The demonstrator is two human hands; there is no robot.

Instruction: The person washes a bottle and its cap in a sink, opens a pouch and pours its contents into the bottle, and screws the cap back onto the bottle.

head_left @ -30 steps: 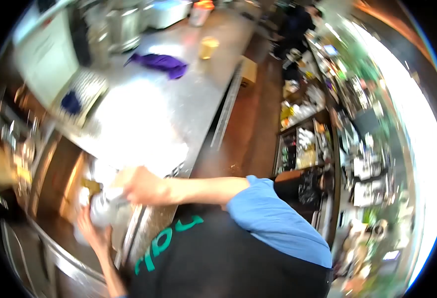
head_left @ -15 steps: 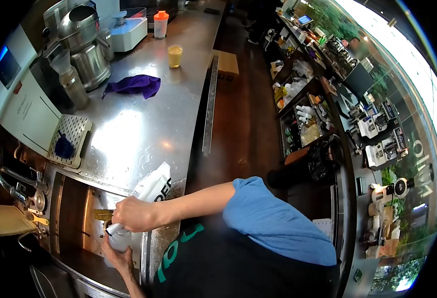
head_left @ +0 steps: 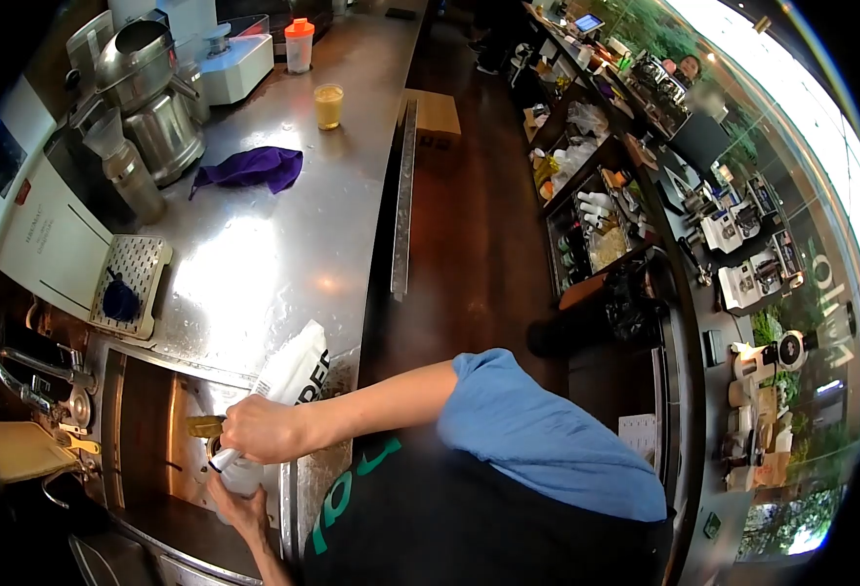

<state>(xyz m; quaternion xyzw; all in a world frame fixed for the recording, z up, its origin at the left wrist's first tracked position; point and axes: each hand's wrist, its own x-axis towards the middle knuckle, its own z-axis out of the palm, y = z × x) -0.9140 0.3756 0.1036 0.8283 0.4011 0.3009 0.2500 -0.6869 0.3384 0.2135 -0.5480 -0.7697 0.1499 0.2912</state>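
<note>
- White bag (head_left: 298, 363), black lettering: upper part at your bench's (head_left: 342, 195) sink-side corner, lower end over the sink (head_left: 142, 444).
- Looks soft, thin-walled, likely to crease. Fill unclear, so weight's a guess. Your right hand (head_left: 264, 430) is clenched round its narrow part; good spot, but squeezing could shift the contents.
- Translucent container (head_left: 242, 477): under the bag's lower end, in your left hand (head_left: 239, 513). Probably light, slippery if wet. Hold it round the sides, below the rim.
- Gold-brown item (head_left: 205, 426) by your right knuckles; can't identify it.
- Purple cloth (head_left: 254, 169): mid-bench, limp.
- Yellow-filled cup (head_left: 328, 107): near the bench's aisle edge, tippable. Grip low.
</note>
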